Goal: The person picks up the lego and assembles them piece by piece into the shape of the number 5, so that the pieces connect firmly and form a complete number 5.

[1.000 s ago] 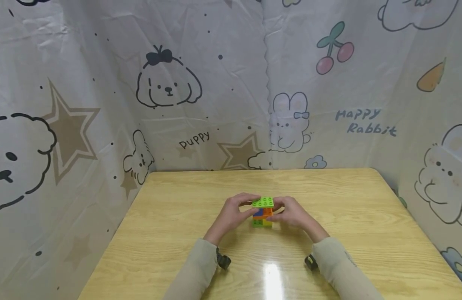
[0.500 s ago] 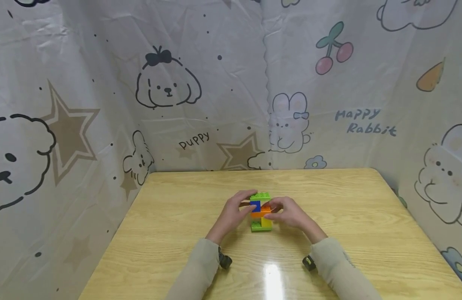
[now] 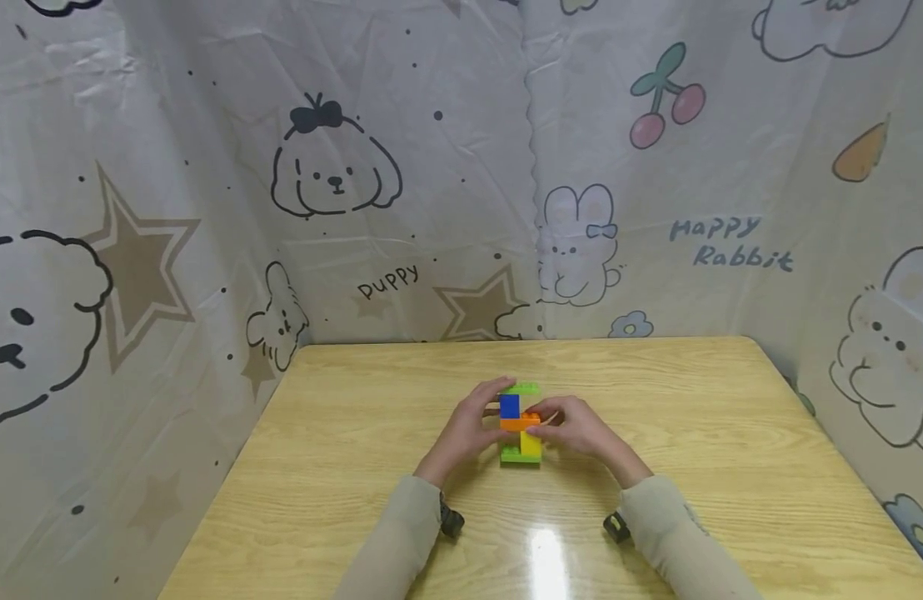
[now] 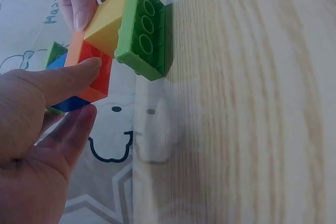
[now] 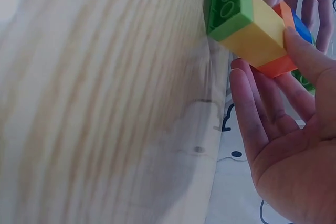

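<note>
A stack of toy building bricks is held between both hands. From the top it has a green brick (image 3: pixel 523 388), a blue brick (image 3: pixel 510 407), an orange brick (image 3: pixel 514 425), a yellow brick (image 3: pixel 531 442) and another green brick (image 3: pixel 516 456). Blue sits on the left half of orange, while yellow is under its right half. My left hand (image 3: pixel 467 423) grips the left side, thumb across the orange brick's underside in the left wrist view. From the right, my right hand (image 3: pixel 579 423) pinches the orange brick near the yellow one. The lower green brick's hollow underside shows in both wrist views.
A wood-grain table (image 3: pixel 341 467) lies under the hands. Behind it and at both sides hangs a pale curtain (image 3: pixel 461 167) printed with cartoon animals. A black wrist device (image 3: pixel 451 522) sits at the left cuff, another (image 3: pixel 616 527) at the right.
The stack has tipped, so its front faces show more and its top studs less. My left thumb has moved down from the blue brick to the orange one. The right hand has barely moved.
</note>
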